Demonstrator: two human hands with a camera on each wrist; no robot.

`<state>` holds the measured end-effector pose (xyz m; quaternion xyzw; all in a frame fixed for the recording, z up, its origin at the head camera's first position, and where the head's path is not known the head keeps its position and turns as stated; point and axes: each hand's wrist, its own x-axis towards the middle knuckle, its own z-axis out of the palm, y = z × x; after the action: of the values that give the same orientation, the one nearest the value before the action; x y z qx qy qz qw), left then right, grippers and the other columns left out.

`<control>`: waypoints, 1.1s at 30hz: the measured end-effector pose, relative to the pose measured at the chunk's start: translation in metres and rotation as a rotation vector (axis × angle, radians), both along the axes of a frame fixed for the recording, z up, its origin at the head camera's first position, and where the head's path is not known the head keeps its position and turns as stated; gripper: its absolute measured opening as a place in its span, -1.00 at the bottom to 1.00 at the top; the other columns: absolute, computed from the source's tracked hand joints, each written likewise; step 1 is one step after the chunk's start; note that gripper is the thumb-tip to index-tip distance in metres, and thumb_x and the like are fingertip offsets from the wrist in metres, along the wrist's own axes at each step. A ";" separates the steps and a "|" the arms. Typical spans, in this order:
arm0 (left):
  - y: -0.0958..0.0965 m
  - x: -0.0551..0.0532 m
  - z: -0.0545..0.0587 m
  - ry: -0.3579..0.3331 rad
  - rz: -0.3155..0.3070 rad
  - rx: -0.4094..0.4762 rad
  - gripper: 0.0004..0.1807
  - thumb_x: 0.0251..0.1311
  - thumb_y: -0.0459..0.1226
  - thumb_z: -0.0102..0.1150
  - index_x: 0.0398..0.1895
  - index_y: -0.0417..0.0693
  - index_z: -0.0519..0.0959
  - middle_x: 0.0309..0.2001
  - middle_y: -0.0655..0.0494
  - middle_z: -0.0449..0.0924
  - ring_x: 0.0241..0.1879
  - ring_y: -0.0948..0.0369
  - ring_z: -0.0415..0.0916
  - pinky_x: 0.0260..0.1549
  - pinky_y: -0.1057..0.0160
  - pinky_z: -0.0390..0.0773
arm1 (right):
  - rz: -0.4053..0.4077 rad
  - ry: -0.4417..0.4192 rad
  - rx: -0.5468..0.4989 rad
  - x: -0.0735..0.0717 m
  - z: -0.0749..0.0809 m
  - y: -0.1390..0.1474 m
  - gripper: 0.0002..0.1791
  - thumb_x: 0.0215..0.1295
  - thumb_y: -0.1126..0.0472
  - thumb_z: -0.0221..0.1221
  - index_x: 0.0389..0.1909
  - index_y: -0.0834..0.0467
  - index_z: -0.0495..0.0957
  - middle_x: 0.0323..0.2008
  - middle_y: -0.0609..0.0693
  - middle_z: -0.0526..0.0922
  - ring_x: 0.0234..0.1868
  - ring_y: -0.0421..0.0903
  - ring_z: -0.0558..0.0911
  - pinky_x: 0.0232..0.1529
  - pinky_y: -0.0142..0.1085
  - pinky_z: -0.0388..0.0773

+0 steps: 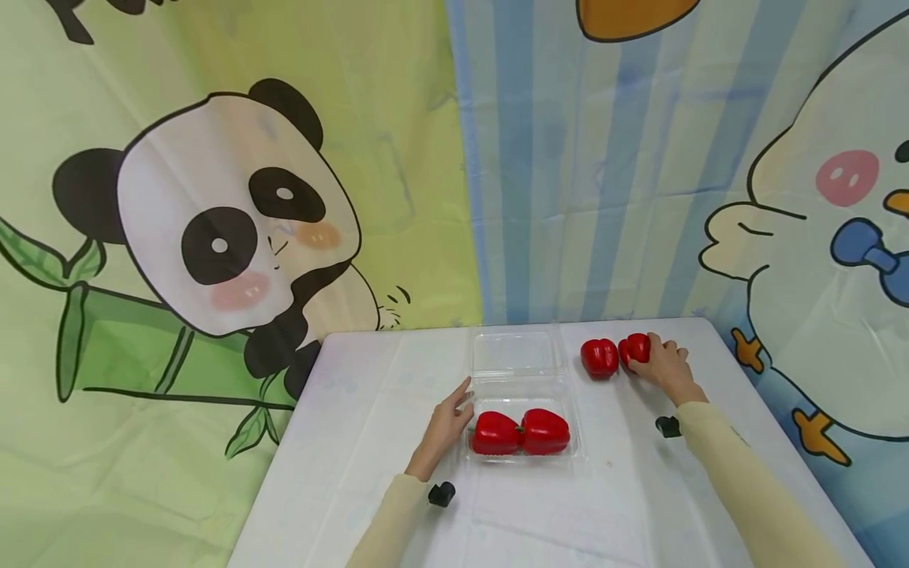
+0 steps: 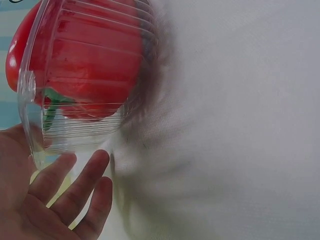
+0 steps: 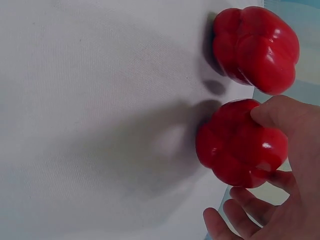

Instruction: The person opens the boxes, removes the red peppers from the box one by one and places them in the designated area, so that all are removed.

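Observation:
A clear plastic clamshell box point(image 1: 577, 446) lies unfolded, its lid point(image 1: 514, 353) to the back. Inside its base are two red bell peppers, a left one point(image 1: 495, 435) and a right one point(image 1: 546, 433); a green stem point(image 2: 51, 102) shows through the wall. My left hand point(image 1: 442, 430) is at the box's left side, fingers loosely extended by the rim. Whether it presses the plastic cannot be made out. To the right, my right hand point(image 1: 667, 369) pinches another red bell pepper point(image 3: 240, 145) between thumb and forefinger. Beside that one sits one more red bell pepper point(image 3: 257, 47).
A white cloth covers the table point(image 1: 369, 394). Behind it hangs a backdrop with a cartoon panda point(image 1: 234, 213) and a cartoon chick point(image 1: 817, 315). A black wrist camera point(image 1: 442, 495) is at the left wrist, a second black camera point(image 1: 667, 427) at the right.

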<state>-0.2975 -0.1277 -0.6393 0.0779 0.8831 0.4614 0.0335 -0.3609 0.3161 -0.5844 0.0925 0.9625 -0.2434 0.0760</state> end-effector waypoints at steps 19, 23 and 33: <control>0.004 0.000 -0.001 0.000 -0.007 -0.007 -0.37 0.46 -0.26 0.01 0.57 0.10 0.19 0.34 -0.11 0.51 -0.05 0.06 0.69 -0.04 0.12 0.68 | 0.038 -0.011 0.025 -0.001 0.010 0.000 0.03 0.27 0.01 0.22 0.49 0.45 -0.15 0.30 0.63 0.04 0.31 0.60 0.05 0.16 0.44 0.34; 0.008 -0.001 -0.001 -0.008 -0.020 -0.016 -0.36 0.47 -0.25 0.01 0.57 0.12 0.18 0.35 -0.08 0.51 -0.10 0.12 0.68 -0.08 0.20 0.67 | 0.054 0.000 0.029 0.003 0.015 0.000 0.00 0.27 0.05 0.23 0.48 0.45 -0.11 0.29 0.63 0.04 0.29 0.61 0.06 0.12 0.43 0.39; 0.002 0.002 0.003 -0.002 0.010 -0.025 -0.37 0.46 -0.27 0.02 0.56 0.11 0.20 0.33 -0.08 0.52 -0.12 0.10 0.68 -0.06 0.14 0.68 | 0.122 0.061 0.077 0.001 0.015 -0.023 -0.05 0.26 0.04 0.26 0.47 0.40 -0.01 0.29 0.59 0.12 0.27 0.56 0.13 0.11 0.39 0.44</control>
<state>-0.2953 -0.1260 -0.6364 0.0727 0.8893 0.4503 0.0331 -0.3598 0.2933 -0.5697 0.0289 0.9769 -0.2037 0.0579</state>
